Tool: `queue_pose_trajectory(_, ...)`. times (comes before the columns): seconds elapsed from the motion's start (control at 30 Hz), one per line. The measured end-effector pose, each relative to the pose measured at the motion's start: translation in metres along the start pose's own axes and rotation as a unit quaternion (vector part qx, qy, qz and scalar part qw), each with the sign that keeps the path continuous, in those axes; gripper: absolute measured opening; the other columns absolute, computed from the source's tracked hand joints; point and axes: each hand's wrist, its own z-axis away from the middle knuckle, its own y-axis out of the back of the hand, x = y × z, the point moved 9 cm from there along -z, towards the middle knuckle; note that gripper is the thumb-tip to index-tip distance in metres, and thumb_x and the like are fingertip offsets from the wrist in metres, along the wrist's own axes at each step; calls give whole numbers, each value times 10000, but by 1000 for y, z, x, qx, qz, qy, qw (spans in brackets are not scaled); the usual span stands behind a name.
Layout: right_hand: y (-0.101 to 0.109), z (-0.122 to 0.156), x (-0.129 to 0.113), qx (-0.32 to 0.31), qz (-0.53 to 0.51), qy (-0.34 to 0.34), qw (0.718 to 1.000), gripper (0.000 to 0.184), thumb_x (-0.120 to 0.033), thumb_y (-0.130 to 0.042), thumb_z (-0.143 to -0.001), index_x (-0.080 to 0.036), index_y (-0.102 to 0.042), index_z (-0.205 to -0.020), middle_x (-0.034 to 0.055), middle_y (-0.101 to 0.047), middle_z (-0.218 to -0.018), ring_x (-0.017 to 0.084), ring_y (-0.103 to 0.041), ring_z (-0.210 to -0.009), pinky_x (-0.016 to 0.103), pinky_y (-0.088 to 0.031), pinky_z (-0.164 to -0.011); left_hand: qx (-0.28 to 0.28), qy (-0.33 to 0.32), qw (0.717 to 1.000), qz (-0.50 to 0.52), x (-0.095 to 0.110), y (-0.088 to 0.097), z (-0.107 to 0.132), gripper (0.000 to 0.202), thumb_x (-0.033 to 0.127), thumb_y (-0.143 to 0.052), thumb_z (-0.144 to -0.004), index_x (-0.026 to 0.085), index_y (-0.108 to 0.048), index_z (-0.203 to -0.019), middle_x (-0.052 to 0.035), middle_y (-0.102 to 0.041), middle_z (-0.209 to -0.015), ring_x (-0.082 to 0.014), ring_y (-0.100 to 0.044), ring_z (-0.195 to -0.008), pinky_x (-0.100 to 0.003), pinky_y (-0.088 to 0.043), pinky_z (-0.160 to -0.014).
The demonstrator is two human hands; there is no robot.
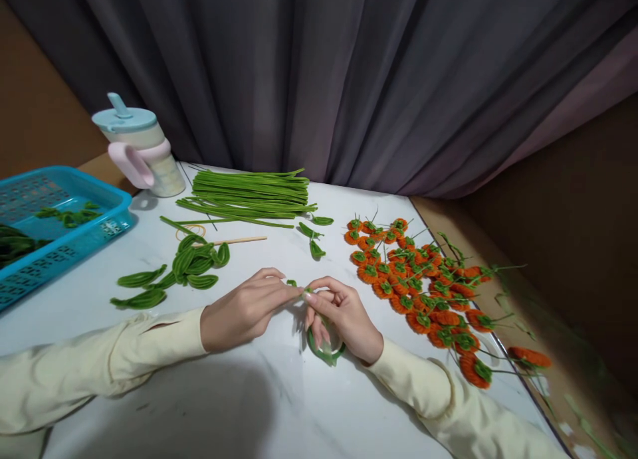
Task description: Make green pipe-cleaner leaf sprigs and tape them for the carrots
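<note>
My left hand [244, 307] and my right hand [345, 316] meet above the middle of the white table. Their fingertips pinch a small green fuzzy piece [308, 289], mostly hidden by the fingers; it looks like pipe cleaner. Another bit of green shows just past my left fingertips. Below my right palm hangs a green ring [325, 359], like a roll of tape, with the lower fingers of that hand at it. Left of my left hand lies a pile of green pipe-cleaner leaves [192, 263]. A few more leaves [316, 249] lie beyond my hands.
Straight green pipe cleaners [249, 194] are stacked at the back, near a thin wooden stick [244, 240]. Many orange pipe-cleaner persimmons [399, 285] with wire stems cover the right side. A blue basket [64, 263] and a lidded cup [167, 173] stand left; a curtain hangs behind.
</note>
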Motion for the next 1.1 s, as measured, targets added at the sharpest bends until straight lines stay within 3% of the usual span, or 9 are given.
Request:
queue_pose_trajectory(0.2,1,0,-1,6,13,4,1000,274,-364,-661,-805,-151,-496,-857,-2,-634,-571,121,-581,-363,130,-366,-300,-16,158,984,80,-20,-3,-2,196,148,-410,-915,137,-594,-984,-47,-646,-771,-146,-583,-744,-257,-490,-688)
queue_pose_trajectory(0.33,-1,1,-1,0,15,0,1000,309,-384,-681,-784,-156,-494,-875,0,-641,-579,129,-590,-374,134,-365,-304,-59,286,942,164,-38,-11,3,185,221,-439,-904,144,-606,-915,10,-607,-649,-99,-555,-569,-194,-447,-556)
queue_pose_trajectory(0.47,-3,2,-4,-5,13,10,1000,329,-410,-687,-773,-157,-494,-854,0,-637,-568,133,-590,-373,136,-360,-303,-78,334,906,249,-40,-17,5,208,288,-451,-894,139,-596,-884,3,-607,-663,-103,-544,-561,-192,-433,-517)
queue_pose_trajectory(0.6,-5,2,-4,-23,-1,12,1000,315,-397,-684,-784,-147,-506,-857,6,-638,-560,119,-577,-363,129,-360,-306,-70,320,918,222,-38,-15,5,211,275,-430,-903,140,-591,-893,10,-588,-635,-102,-535,-538,-193,-433,-513)
queue_pose_trajectory(0.77,-1,-1,0,-24,-9,17,1000,325,-412,-677,-787,-137,-532,-881,0,-631,-530,97,-506,-298,147,-360,-299,-24,182,980,76,-20,-5,-1,196,182,-381,-916,158,-573,-950,-29,-633,-786,-137,-586,-707,-233,-471,-654)
queue_pose_trajectory(0.97,2,-1,-2,-1,-7,31,999,342,-438,-686,-764,-138,-537,-835,-7,-616,-509,89,-487,-296,151,-336,-304,-23,191,979,69,-22,-12,7,244,155,-378,-924,181,-469,-1149,-19,-628,-852,-138,-604,-787,-230,-487,-704)
queue_pose_trajectory(1.1,1,-1,-3,-1,-9,35,999,347,-448,-685,-764,-145,-530,-828,-5,-615,-508,91,-488,-300,154,-350,-310,-15,131,990,45,-13,-11,6,254,142,-358,-932,178,-497,-1142,-52,-634,-924,-160,-580,-859,-266,-482,-749)
